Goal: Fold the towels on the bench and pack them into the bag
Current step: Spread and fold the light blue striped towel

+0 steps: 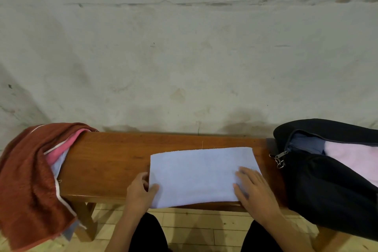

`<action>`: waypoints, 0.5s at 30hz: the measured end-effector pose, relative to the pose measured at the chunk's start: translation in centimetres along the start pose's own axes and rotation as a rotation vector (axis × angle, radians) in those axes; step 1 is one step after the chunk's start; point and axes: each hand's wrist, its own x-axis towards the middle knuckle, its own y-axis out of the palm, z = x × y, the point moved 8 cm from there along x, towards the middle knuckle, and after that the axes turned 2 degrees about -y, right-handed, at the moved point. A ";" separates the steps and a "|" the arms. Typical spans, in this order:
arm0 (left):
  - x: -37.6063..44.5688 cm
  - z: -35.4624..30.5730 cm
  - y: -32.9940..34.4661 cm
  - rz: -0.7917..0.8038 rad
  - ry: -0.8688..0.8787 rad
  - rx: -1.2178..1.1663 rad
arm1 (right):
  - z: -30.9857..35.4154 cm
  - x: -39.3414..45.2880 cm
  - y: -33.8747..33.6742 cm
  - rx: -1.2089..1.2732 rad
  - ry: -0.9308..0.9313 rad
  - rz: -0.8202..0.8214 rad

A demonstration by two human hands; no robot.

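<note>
Left hand (141,190) pinches blue towel (196,174); right hand (252,188) presses it flat.

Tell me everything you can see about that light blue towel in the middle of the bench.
The light blue towel is soft terry-like cloth, folded into a flat, smooth rectangle. It lies on the wooden bench, its near edge hanging slightly over the front. The left hand pinches its left edge, thumb on top; the right hand rests flat on its right end.
</note>
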 end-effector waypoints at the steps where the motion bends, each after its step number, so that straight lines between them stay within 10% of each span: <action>1: 0.1 -0.2 0.2 -0.002 0.014 -0.006 | -0.5 -0.1 -0.3 0.062 0.074 -0.012; 15: 7.2 -7.2 1.6 0.035 0.410 0.501 | -1.9 10.6 -1.3 -0.059 0.120 0.262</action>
